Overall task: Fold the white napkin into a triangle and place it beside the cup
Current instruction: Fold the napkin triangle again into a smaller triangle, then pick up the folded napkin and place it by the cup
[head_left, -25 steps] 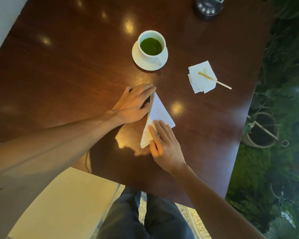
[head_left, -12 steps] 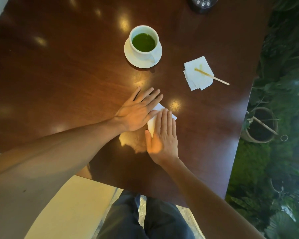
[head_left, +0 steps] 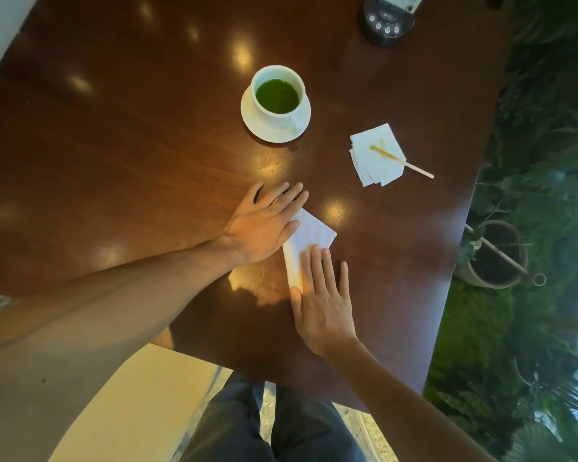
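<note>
Since half a second ago, more of the folded white paper napkin has been uncovered on the dark wooden table. It is pressed flat by the left hand and right hand, fingers straight. Next, it must be lifted and put beside the white cup of green tea.

Your white napkin lies folded flat on the tabletop, its long creased edge running toward you. The white cup, full of green drink, stands upright on its saucer, well apart from the napkin.
</note>
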